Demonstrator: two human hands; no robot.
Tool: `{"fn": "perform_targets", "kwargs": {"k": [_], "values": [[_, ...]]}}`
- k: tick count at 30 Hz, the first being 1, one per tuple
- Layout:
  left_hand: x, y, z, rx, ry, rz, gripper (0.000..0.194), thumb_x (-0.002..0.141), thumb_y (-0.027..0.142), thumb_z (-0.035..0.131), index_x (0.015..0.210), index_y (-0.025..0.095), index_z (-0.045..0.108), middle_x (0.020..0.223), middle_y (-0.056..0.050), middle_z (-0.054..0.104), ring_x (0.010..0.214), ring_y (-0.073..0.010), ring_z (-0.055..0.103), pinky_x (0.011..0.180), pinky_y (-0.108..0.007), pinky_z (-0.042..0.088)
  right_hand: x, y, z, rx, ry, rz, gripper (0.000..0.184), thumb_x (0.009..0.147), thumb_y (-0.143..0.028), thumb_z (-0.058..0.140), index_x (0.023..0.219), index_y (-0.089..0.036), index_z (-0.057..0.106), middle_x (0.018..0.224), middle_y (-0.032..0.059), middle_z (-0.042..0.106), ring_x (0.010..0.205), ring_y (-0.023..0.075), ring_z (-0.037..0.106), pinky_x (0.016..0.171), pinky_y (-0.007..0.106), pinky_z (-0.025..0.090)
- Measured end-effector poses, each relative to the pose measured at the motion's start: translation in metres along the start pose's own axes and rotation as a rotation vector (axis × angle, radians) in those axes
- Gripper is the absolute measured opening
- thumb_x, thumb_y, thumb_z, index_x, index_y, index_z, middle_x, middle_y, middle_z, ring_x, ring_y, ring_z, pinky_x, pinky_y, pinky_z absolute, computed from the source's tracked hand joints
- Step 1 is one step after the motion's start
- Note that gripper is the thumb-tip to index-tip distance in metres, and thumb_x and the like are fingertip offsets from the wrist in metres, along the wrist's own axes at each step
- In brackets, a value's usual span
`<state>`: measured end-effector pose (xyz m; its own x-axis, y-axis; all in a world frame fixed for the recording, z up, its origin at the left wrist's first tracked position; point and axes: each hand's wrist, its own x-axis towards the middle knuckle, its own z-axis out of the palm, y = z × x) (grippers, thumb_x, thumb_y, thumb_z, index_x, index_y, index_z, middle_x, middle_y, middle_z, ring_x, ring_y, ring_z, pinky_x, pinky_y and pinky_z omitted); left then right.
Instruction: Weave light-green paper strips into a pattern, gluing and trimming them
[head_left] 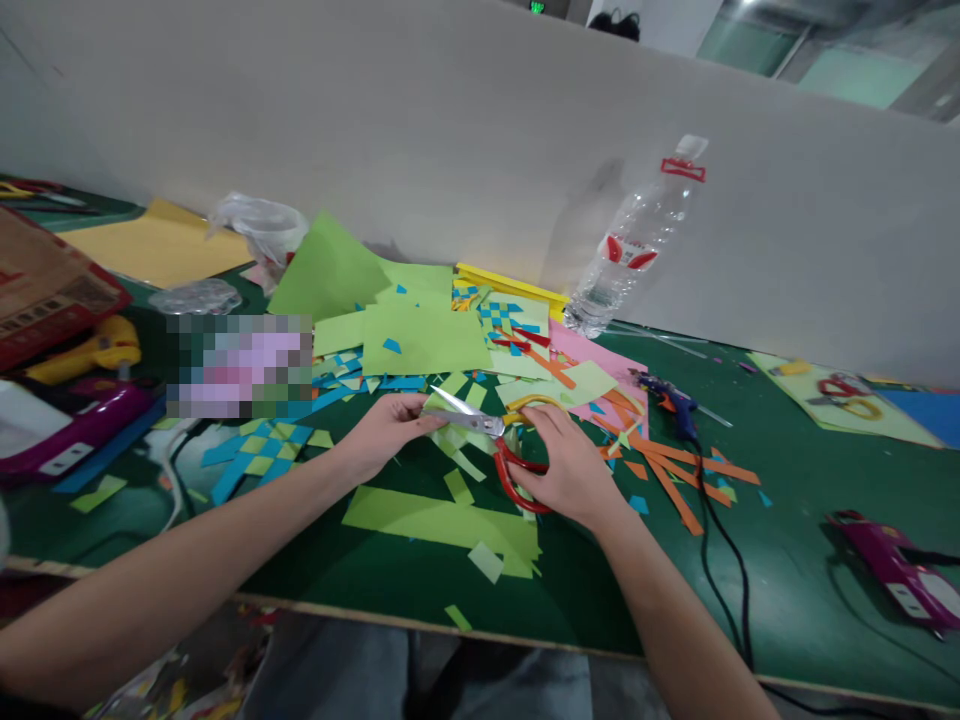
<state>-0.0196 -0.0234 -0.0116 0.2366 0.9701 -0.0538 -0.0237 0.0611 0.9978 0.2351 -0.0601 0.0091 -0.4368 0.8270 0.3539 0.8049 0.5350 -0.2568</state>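
Note:
In the head view my right hand (566, 460) grips a pair of scissors (484, 422) with one red and one yellow handle loop. Their blades are spread and point left. My left hand (386, 430) is closed in a pinch at the blade tips, holding a small green paper piece (435, 402) between the blades. Just below the hands lies a long green paper strip (442, 525) with small cut scraps on and around it. A woven blue-and-green paper piece (262, 452) rests left of my left hand. Behind the scissors is a larger green sheet (424, 340).
Orange strips (675, 480) and a blue glue gun (671, 400) with a black cord lie to the right. A plastic bottle (634, 245) stands at the wall. Purple devices (900, 570) sit at either side. A cardboard box (56, 290) is at left.

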Motion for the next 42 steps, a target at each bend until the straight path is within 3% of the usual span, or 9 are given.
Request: {"fn": "perform_targets", "kwargs": {"k": [14, 24, 35, 42], "values": [[-0.001, 0.003, 0.002, 0.014, 0.018, 0.004, 0.023, 0.063, 0.034, 0.079, 0.08, 0.02, 0.076, 0.072, -0.003, 0.071, 0.063, -0.0135, 0.057, 0.061, -0.024, 0.044, -0.001, 0.0, -0.002, 0.027, -0.044, 0.001, 0.052, 0.083, -0.039, 0.055, 0.128, -0.013, 0.049, 0.124, 0.0172, 0.056, 0.118, 0.0306, 0.053, 0.097, 0.048, 0.049], [-0.001, 0.002, 0.001, 0.041, 0.007, 0.026, 0.029, 0.064, 0.039, 0.079, 0.083, 0.018, 0.076, 0.079, -0.006, 0.072, 0.07, -0.0168, 0.06, 0.064, -0.026, 0.046, -0.002, 0.0, -0.003, 0.064, -0.062, 0.004, 0.05, 0.084, -0.037, 0.055, 0.129, -0.016, 0.048, 0.125, 0.0155, 0.056, 0.119, 0.0296, 0.053, 0.097, 0.046, 0.048], [0.003, -0.008, -0.002, -0.014, -0.004, -0.015, 0.029, 0.063, 0.04, 0.081, 0.082, 0.019, 0.076, 0.078, -0.004, 0.073, 0.068, -0.0144, 0.062, 0.067, -0.026, 0.048, -0.003, 0.003, 0.0, 0.048, -0.06, 0.006, 0.051, 0.086, -0.038, 0.053, 0.131, -0.014, 0.048, 0.128, 0.0162, 0.055, 0.121, 0.0295, 0.052, 0.098, 0.046, 0.049], [0.0, -0.001, 0.0, 0.021, 0.005, -0.016, 0.03, 0.064, 0.042, 0.08, 0.083, 0.018, 0.077, 0.077, -0.004, 0.072, 0.066, -0.0145, 0.06, 0.063, -0.025, 0.047, -0.003, 0.003, 0.0, 0.054, -0.081, 0.018, 0.05, 0.087, -0.036, 0.052, 0.13, -0.012, 0.048, 0.128, 0.0172, 0.054, 0.12, 0.0296, 0.053, 0.098, 0.045, 0.049]]}}
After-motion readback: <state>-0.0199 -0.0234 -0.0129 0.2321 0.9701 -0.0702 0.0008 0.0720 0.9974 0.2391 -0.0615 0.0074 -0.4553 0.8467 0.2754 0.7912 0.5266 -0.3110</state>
